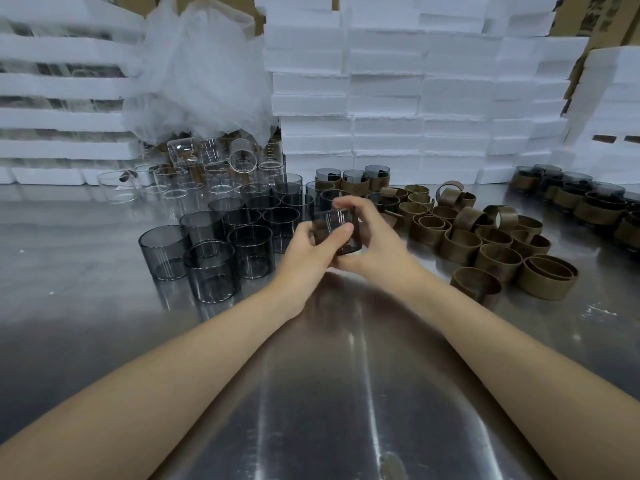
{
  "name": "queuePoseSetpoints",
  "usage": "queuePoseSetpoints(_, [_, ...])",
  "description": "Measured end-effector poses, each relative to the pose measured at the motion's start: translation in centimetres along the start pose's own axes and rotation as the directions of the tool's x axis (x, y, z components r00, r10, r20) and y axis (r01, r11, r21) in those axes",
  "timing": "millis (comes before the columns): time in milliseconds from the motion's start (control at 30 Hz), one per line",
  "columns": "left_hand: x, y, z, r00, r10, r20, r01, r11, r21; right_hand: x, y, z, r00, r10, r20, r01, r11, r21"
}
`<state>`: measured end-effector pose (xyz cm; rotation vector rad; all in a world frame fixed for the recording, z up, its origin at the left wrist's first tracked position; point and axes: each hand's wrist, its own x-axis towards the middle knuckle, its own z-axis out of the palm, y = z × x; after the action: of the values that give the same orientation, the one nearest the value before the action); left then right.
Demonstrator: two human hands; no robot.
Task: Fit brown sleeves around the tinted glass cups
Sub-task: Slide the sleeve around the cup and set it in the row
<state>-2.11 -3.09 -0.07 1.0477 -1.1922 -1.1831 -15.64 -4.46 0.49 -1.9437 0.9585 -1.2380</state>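
The left hand (308, 249) and right hand (375, 239) grip one tinted cup (335, 226) with curled fingers (349, 203) above the counter (346, 375), between bare cups (242, 233) left and loose sleeves (498, 258) right. A sleeve is probably going on; next, seat it squarely.

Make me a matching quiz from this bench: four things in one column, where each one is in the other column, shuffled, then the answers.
Things
1. bare tinted cups
2. loose brown sleeves
3. clear glasses
4. single tinted cup

Places
A. gripped by the left hand and right hand
B. on the table, right of the hands
C. far back left, below the crumpled plastic
D. on the table, just left of the hands

Pairs: 1-D, 2-B, 3-C, 4-A
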Motion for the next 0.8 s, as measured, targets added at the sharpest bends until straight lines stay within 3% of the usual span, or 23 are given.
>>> queuePoseSetpoints(133, [0.0,0.4,-0.4,0.995,0.019,0.099,-0.001,0.983,-0.186,0.1,-0.3,-0.3,0.999,-0.017,0.033,0.014,0.998,0.067])
queuePoseSetpoints(200, [-0.1,0.7,-0.6,0.984,0.014,0.179,0.047,0.942,-0.333,0.3,-0.4,-0.5,0.995,0.011,0.101,-0.026,0.988,0.154])
queuePoseSetpoints(267, [-0.4,1.0,-0.6,0.977,-0.019,0.211,0.098,0.924,-0.369,0.4,-0.3,-0.5,0.992,0.037,0.125,-0.057,0.984,0.166])
queuePoseSetpoints(433, [-0.3,1.2,-0.6,0.979,-0.004,0.206,0.086,0.917,-0.390,0.2,-0.2,0.3,1.000,0.000,0.030,-0.001,0.999,0.042])
queuePoseSetpoints(600, [-0.5,1.4,-0.1,0.993,0.000,0.119,0.044,0.929,-0.367,0.2,-0.3,0.0,0.998,-0.060,0.035,0.061,0.997,-0.038])
queuePoseSetpoints(800, [-0.3,0.9,0.1,0.993,0.110,-0.039,-0.114,0.987,-0.112,0.0,-0.6,0.0,0.983,-0.181,-0.035,0.162,0.941,-0.298])
